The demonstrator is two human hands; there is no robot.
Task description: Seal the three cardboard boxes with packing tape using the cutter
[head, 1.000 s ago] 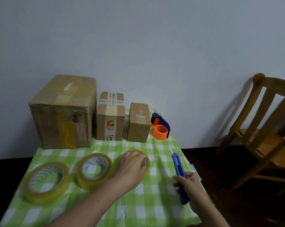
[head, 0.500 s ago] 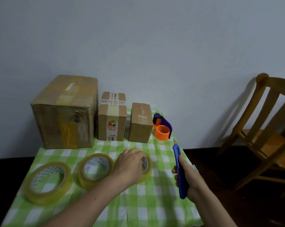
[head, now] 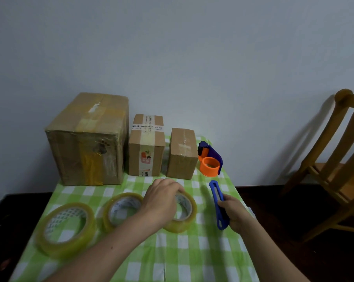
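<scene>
At the right grip [head: 236,215], now holds the blue cutter [head: 215,192] lifted off the tabletop [head: 192,251] instead of flat on it, keeps the left grip [head: 161,202] curled over the rightmost tape roll [head: 185,218] just to its left, and probably turns next to the three boxes [head: 146,147] beyond.

A plain home room: checked tablecloth [head: 184,257] on the table, wooden chair [head: 338,159] (slatted back) alongside.
</scene>
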